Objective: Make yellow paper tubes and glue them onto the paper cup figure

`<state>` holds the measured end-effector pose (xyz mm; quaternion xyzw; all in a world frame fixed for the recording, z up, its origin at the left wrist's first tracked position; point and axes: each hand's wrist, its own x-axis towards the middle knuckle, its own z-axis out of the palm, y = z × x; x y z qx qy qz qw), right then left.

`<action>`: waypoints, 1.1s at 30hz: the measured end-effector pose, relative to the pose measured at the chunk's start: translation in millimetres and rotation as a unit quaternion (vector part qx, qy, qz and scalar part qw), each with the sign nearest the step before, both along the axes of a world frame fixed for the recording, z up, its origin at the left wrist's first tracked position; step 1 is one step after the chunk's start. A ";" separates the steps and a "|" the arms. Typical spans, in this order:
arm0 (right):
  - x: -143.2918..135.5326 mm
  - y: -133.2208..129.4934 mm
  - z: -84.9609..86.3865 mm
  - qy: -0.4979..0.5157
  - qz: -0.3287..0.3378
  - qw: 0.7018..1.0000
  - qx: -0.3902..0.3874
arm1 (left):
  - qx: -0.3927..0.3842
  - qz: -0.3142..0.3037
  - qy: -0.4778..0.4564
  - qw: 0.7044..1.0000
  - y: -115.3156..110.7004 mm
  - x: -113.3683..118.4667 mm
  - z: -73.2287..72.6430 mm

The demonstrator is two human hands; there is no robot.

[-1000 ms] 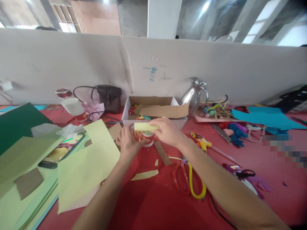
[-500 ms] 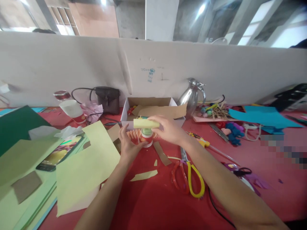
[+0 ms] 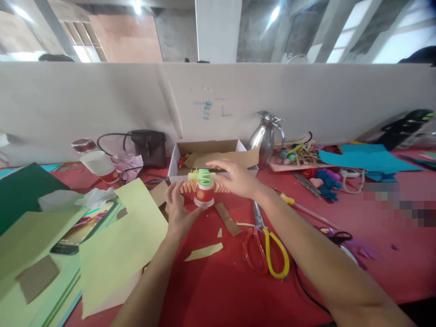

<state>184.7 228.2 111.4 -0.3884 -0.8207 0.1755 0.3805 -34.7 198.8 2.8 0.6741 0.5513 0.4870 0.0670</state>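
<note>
Standing between the two hands is a red-and-white cup [image 3: 205, 194], upright, its own axis vertical, with green folded paper [image 3: 204, 176] on top and peach pleated strips [image 3: 189, 187] reaching out to both sides. A pale yellow roll [image 3: 193, 176] lies crosswise behind the green paper, its long axis running from the left hand's side toward the right hand's.

The left hand [image 3: 177, 212] is spread, fingers up and apart, thumb stretched toward the foot of the cup; it looks to be touching the base or just beside it, and of the two it is the nearer to the cup. From this grip the cup lies on the thumb side, and the roll sits beyond the fingertips.

The right hand [image 3: 242, 180] is open too, palm down, its fingers reaching over the near end of the roll, with nothing visibly pinched. Whether its thumb touches the roll or a pleated strip, I cannot tell. From it, the green paper lies just past the thumb.

Beyond both hands is an open box [image 3: 173, 161] with a brown cardboard piece [image 3: 245, 156] across it. Nearer the wearer than the right hand lie a brown strip [image 3: 227, 219] and scissors [image 3: 279, 268] with one red and one yellow handle; a large yellow sheet [image 3: 126, 236] lies outward of the left hand.
</note>
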 end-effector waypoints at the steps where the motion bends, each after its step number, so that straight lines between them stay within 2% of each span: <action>1: 0.3 6.2 -3.8 0.009 -0.011 1.000 -0.019 | -0.002 0.005 0.019 1.000 -1.7 1.0 1.1; 6: 4.8 34.1 -31.6 -0.009 -0.070 0.990 -0.121 | 0.000 0.034 0.094 0.995 -10.1 5.4 7.8; 9: 7.4 41.0 -46.8 0.004 -0.098 0.984 -0.147 | 0.016 0.054 0.105 0.993 -12.0 5.5 9.3; 12: 5.1 46.3 -54.1 0.039 -0.109 0.976 -0.185 | 0.012 0.058 0.099 0.993 -11.7 4.5 7.7; 22: -19.5 60.3 -56.0 0.174 -0.005 0.935 -0.310 | 0.036 0.100 0.118 0.987 -4.5 6.0 -0.3; 25: -18.7 54.7 -54.7 0.214 0.005 0.926 -0.312 | 0.028 0.098 0.116 0.988 -3.7 5.4 -0.4; 29: -10.9 39.7 -46.3 0.264 0.015 0.926 -0.270 | 0.028 0.098 0.112 0.988 -2.4 2.8 -1.3; 31: -6.3 29.4 -41.8 0.264 0.040 0.934 -0.238 | 0.028 0.097 0.111 0.989 -1.6 1.4 -2.2; 33: -2.8 18.1 -38.6 0.233 0.057 0.954 -0.177 | 0.028 0.093 0.112 0.989 -1.2 0.7 -3.0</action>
